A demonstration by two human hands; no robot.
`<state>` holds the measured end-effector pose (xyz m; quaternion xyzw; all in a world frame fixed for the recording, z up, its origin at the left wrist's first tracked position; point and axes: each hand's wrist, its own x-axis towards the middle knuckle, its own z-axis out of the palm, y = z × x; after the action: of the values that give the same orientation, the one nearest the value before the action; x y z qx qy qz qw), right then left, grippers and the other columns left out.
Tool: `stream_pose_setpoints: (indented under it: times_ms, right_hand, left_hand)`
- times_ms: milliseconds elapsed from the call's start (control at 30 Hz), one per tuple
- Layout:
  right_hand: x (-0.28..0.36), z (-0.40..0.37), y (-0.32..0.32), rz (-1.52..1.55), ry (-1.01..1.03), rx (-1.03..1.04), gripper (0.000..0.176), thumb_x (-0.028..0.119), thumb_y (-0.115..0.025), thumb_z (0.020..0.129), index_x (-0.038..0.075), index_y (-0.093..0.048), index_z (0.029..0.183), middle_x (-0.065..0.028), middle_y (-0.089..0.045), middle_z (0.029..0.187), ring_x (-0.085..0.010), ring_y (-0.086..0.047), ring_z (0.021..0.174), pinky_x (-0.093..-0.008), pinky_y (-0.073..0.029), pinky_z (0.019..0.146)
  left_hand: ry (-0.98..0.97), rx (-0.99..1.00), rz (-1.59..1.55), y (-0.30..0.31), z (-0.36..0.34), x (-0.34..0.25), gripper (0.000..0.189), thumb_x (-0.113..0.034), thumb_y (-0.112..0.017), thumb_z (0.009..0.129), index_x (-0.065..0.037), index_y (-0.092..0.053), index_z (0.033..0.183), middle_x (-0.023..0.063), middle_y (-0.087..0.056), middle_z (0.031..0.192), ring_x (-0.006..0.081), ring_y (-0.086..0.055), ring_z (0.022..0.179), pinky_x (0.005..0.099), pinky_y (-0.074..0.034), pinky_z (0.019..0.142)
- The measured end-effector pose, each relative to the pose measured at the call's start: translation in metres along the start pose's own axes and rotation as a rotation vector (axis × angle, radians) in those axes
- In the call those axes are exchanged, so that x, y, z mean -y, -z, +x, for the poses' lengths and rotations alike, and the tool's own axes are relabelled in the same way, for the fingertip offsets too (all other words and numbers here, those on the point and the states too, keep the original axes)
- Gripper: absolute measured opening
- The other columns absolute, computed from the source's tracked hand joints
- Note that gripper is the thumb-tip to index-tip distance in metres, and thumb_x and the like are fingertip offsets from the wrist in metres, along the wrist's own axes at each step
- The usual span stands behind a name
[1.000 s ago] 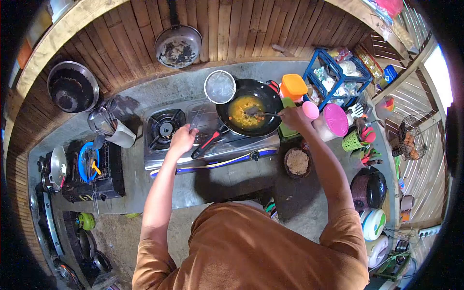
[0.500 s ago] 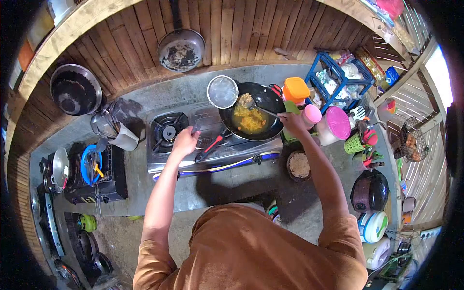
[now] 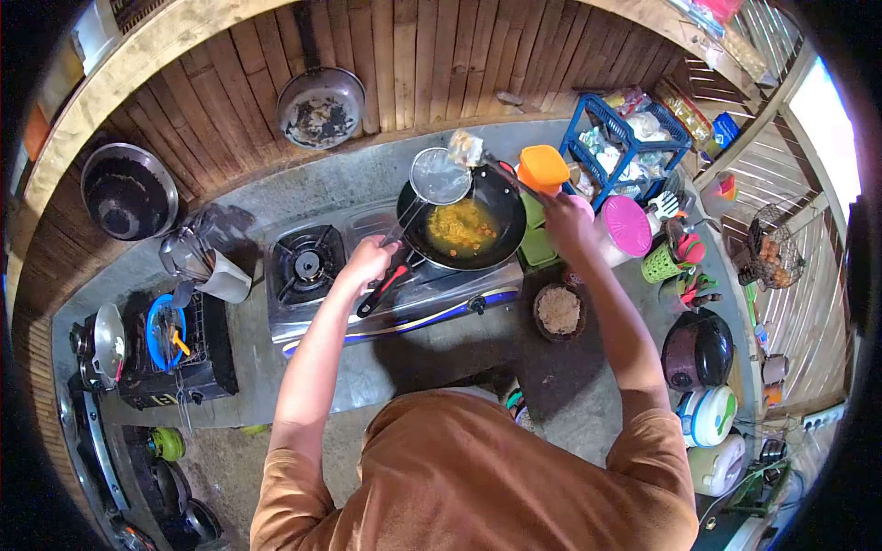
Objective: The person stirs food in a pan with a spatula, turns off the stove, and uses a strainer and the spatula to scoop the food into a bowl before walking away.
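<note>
My left hand is closed round the handle of a wire strainer, whose round mesh bowl hangs over the far left part of a black wok. In my right hand is the dark handle of a spatula. Pale food sits on the spatula's raised end, just above the strainer's far right rim. Inside the wok, yellow-orange pieces of food lie in shallow liquid. A red-and-black utensil rests on the stove below my left hand.
The stove's left burner is bare. Right of the wok stand an orange container, a pink-lidded tub and a blue basket. A bowl of light brown food sits near my right forearm. Pans hang on the wall.
The spatula has been raised out of the wok with food on it, up to the strainer. My left hand and the strainer have moved right, over the wok. The view has shifted slightly.
</note>
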<state>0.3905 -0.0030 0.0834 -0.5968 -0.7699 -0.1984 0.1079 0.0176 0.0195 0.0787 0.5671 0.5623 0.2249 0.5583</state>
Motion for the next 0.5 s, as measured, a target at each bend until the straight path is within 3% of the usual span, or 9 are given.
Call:
stream_pose_setpoints:
  times_ms: [100, 200, 333, 467, 500]
  right_hand:
    - [0.033, -0.010, 0.034, 0.141, -0.051, -0.092, 0.040, 0.002, -0.046, 0.077, 0.009, -0.052, 0.116, -0.0161, -0.054, 0.094, -0.0306, -0.060, 0.067, -0.0395, -0.050, 0.051]
    - [0.034, -0.011, 0.041, 0.042, -0.065, -0.085, 0.040, 0.003, -0.047, 0.076, 0.010, -0.053, 0.115, -0.0146, -0.053, 0.092, -0.0285, -0.059, 0.068, -0.0387, -0.050, 0.052]
    - [0.036, -0.014, 0.055, 0.036, -0.116, -0.087, 0.043, 0.000, -0.050, 0.071, 0.009, -0.055, 0.112, -0.0114, -0.053, 0.086, -0.0274, -0.058, 0.073, -0.0378, -0.049, 0.057]
    - [0.031, -0.018, 0.048, 0.043, -0.052, -0.087, 0.037, 0.003, -0.051, 0.074, 0.009, -0.057, 0.110, -0.0107, -0.053, 0.087, -0.0271, -0.059, 0.070, -0.0383, -0.048, 0.056]
    - [0.029, -0.018, 0.048, 0.092, -0.144, -0.055, 0.036, 0.004, -0.050, 0.075, 0.011, -0.057, 0.110, -0.0125, -0.055, 0.090, -0.0283, -0.059, 0.070, -0.0391, -0.049, 0.057]
  left_hand:
    - [0.011, 0.063, -0.060, -0.006, 0.009, 0.002, 0.031, -0.022, -0.051, 0.087, 0.001, -0.052, 0.107, -0.0017, -0.041, 0.052, 0.0086, -0.038, 0.042, 0.0254, -0.030, 0.039]
    - [0.000, 0.074, -0.048, -0.007, 0.009, 0.002, 0.023, -0.020, -0.050, 0.088, -0.001, -0.053, 0.100, -0.0026, -0.040, 0.052, 0.0076, -0.036, 0.042, 0.0249, -0.029, 0.039]
    - [0.023, 0.095, -0.093, -0.007, 0.011, 0.007, 0.023, -0.020, -0.049, 0.088, -0.002, -0.053, 0.101, -0.0043, -0.037, 0.051, 0.0077, -0.034, 0.042, 0.0241, -0.027, 0.039]
    - [0.038, 0.082, -0.103, -0.007, 0.004, 0.002, 0.025, -0.020, -0.049, 0.088, -0.001, -0.052, 0.104, -0.0050, -0.035, 0.052, 0.0075, -0.032, 0.042, 0.0238, -0.027, 0.039]
    - [0.047, 0.072, -0.083, -0.007, 0.001, 0.001, 0.028, -0.020, -0.049, 0.088, 0.001, -0.050, 0.108, -0.0050, -0.035, 0.052, 0.0073, -0.033, 0.043, 0.0238, -0.027, 0.039]
